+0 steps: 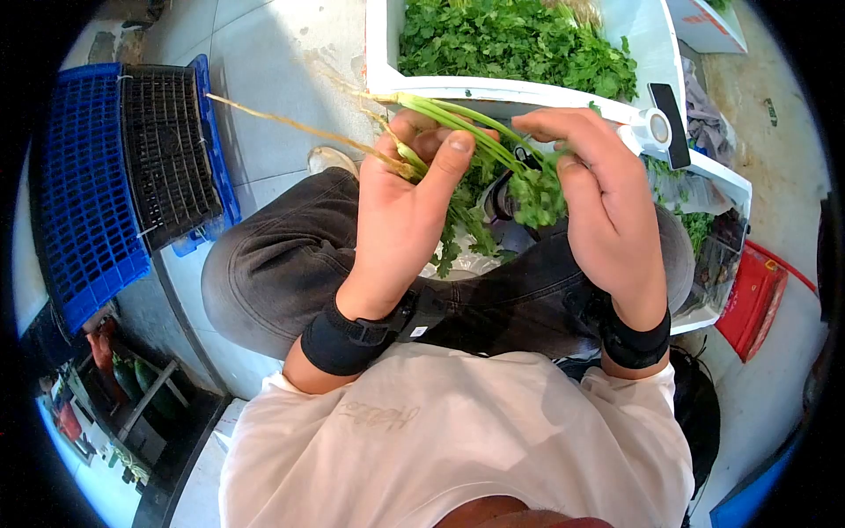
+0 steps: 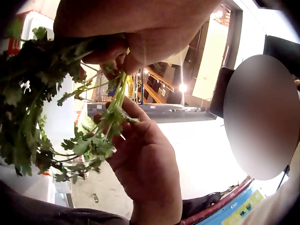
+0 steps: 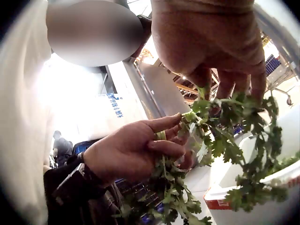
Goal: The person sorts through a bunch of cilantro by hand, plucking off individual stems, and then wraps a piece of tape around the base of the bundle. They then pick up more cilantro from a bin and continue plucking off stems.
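My left hand (image 1: 396,211) pinches a small bunch of coriander (image 1: 480,130) between thumb and fingers, low on its pale green stems. Long thin roots (image 1: 304,128) stick out to the left from that grip. Leaves hang to the right and below the hand, above the lap. My right hand (image 1: 612,198) is beside the leafy end, its index finger reaching toward the stems and its thumb apart from it. In the right wrist view its fingers (image 3: 225,84) point down among the leaves (image 3: 253,145), fairly straight and touching them.
Ahead stands a white foam box (image 1: 493,85) filled with coriander (image 1: 519,44). A phone (image 1: 671,123) and a white roll (image 1: 651,130) are at its right corner. Blue and black plastic crates (image 1: 88,176) stand at left, a red container (image 1: 755,299) at far right.
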A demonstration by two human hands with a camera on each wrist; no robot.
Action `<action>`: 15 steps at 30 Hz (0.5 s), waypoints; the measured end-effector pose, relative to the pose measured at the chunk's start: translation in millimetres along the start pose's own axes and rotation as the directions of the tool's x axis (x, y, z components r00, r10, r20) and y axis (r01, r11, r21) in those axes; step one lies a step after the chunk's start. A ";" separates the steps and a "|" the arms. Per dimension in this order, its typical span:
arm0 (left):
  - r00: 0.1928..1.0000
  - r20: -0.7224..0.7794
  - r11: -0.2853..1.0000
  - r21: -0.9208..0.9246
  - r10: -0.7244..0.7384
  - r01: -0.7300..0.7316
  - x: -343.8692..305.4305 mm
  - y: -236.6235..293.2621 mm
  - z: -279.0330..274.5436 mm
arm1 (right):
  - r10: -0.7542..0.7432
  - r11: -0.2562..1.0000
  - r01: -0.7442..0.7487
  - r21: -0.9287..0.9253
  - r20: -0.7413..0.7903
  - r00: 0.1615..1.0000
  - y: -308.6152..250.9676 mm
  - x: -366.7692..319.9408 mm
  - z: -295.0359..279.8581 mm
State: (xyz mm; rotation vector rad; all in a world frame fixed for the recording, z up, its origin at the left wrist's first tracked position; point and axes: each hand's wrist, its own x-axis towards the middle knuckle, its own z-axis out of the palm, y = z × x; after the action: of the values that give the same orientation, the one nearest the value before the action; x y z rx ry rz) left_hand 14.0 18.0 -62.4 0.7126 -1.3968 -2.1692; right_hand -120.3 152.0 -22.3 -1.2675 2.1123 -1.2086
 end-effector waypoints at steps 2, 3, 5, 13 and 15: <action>0.998 0.050 0.997 0.075 -0.028 0.024 -2.6 -0.9 -1.1 | 0.020 0.996 -0.019 0.083 -0.012 1.000 -2.9 -1.3 3.4; 0.998 0.051 0.997 0.076 -0.030 0.027 -3.6 -1.5 -1.9 | 0.055 0.990 -0.057 0.126 0.014 0.998 -8.2 -2.0 6.4; 0.991 0.101 0.995 0.055 -0.086 0.081 -5.1 -3.0 -3.5 | 0.090 0.981 -0.095 0.169 0.038 0.995 -9.7 -2.8 7.6; 0.989 0.116 0.996 0.030 -0.090 0.087 -5.8 -4.4 3.1 | 0.136 0.990 -0.136 0.047 0.016 0.991 2.4 -2.8 6.6; 0.993 0.116 0.999 0.002 -0.037 0.037 -5.7 -6.1 3.7 | 0.136 0.990 -0.136 0.031 0.008 0.991 0.6 -2.0 4.5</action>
State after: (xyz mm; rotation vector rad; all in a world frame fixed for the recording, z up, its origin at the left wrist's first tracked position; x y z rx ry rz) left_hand 15.3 26.4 -65.7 0.6258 -1.4518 -2.2713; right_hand -116.5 151.8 -25.4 -1.0927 2.1297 -1.1728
